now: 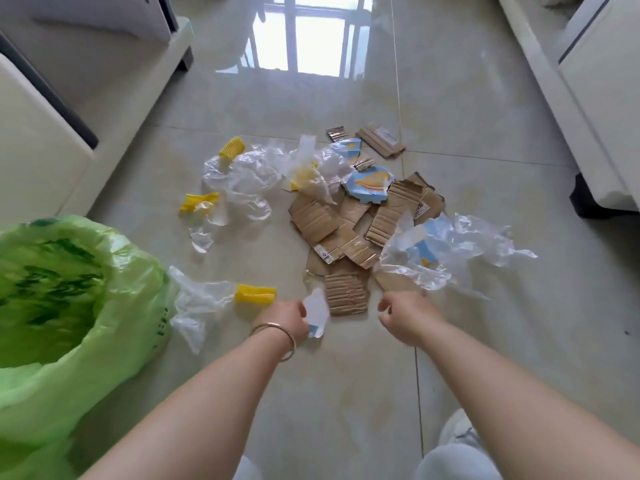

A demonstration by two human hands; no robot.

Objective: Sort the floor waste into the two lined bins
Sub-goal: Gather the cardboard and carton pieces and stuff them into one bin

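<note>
Your left hand [287,318] grips a white paper scrap [317,311]; your right hand [407,315] hangs loosely curled and empty above cardboard pieces [346,292], green-lined bin [69,289] alongside.

The bin liner [69,299] is bright lime green with darker green print. The cardboard scraps [349,230] are plain brown and ribbed, the plastic wrap [249,178] is clear-whitish, with yellow bits [255,294] and a light blue card [371,183] with a yellow-orange picture. The floor [485,341] is pale beige, glossy tile.
</note>
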